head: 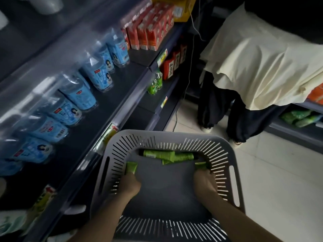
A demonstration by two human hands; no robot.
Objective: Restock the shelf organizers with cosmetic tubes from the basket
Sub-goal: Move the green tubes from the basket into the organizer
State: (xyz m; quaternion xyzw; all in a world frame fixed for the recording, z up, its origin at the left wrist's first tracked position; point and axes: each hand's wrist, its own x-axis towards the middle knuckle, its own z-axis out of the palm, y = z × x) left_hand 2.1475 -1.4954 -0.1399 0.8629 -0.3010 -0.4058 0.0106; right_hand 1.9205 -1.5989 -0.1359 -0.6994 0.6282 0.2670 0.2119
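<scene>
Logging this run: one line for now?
left hand grips left tube | right hand grips right tube | other green tubes in grey basket

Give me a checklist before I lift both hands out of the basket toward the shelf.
1. Left hand grips left tube: ok.
2. Right hand grips right tube: ok, though fingers hide most of it.
3. Spare tubes lie at the far wall of the basket: ok.
4. Organizer slot in sight: cannot tell; the near shelf shows bottles, blurred.
5. Aisle free: not ok; a person stands close on the right.
</scene>
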